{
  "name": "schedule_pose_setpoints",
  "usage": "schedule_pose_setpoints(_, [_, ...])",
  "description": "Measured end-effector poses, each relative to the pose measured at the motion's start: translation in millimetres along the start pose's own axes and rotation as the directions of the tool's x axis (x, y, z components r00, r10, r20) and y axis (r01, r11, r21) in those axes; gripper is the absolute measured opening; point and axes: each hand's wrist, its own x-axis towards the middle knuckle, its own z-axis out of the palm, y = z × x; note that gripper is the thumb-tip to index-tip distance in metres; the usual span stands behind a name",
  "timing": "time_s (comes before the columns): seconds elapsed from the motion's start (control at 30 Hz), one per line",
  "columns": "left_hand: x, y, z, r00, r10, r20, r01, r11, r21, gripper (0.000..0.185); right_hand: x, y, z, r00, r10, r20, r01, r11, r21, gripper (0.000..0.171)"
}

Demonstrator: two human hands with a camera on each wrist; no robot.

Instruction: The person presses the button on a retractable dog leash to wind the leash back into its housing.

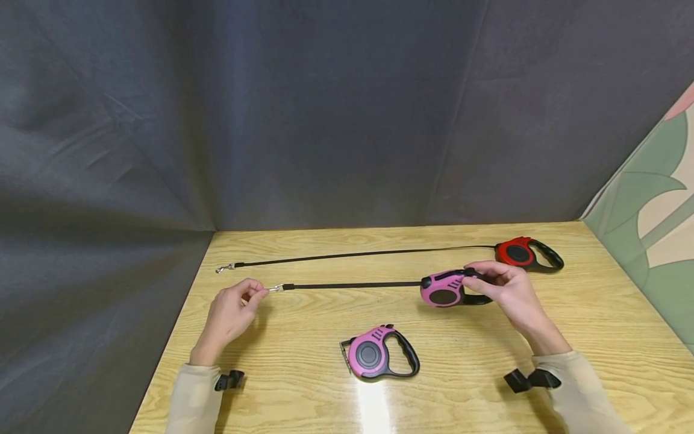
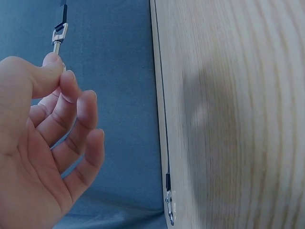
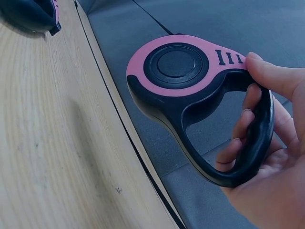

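Right of frame centre, the right hand (image 1: 506, 289) grips the black handle of a pink retractable leash (image 1: 443, 289), lifted just above the bench (image 1: 303, 386). Its black strap (image 1: 352, 286) runs left to a metal clip (image 1: 276, 288), pinched by the left hand (image 1: 230, 313). A second pink leash (image 1: 379, 352) lies lower centre; a red leash (image 1: 523, 253) lies upper right.

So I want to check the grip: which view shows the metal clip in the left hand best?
Left wrist: the metal clip is close, pinched at the left hand's fingertips. Head view shows it small; the right wrist view misses it.
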Motion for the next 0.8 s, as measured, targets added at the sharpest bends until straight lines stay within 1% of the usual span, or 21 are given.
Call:
schedule_pose_setpoints(0.1, [-0.1, 0.0, 0.4, 1.000, 0.000, -0.003, 0.000, 1.000, -0.001, 0.013, 0.0, -0.1, 0.3, 1.000, -0.003, 0.001, 0.003, 1.000, 0.009, 0.035])
schedule_pose_setpoints(0.43, [0.0, 1.8, 2.9, 1.000, 0.018, -0.001, -0.018, 1.000, -0.010, 0.012, -0.5, -0.5, 3.2, 1.000, 0.003, 0.005, -0.002, 1.000, -0.009, 0.032])
schedule_pose_setpoints(0.7, [0.2, 3.4, 2.8, 1.000, 0.017, -0.015, -0.018, 1.000, -0.012, 0.012, -1.3, 0.2, 4.8, 1.000, 0.029, 0.007, -0.028, 0.998, -0.059, 0.031])
schedule_pose_setpoints(0.8, [0.1, 4.4, 2.7, 1.000, 0.016, -0.011, -0.017, 1.000, -0.017, 0.012, -1.3, 0.5, 5.1, 0.999, 0.035, 0.008, -0.034, 0.997, -0.073, 0.029])
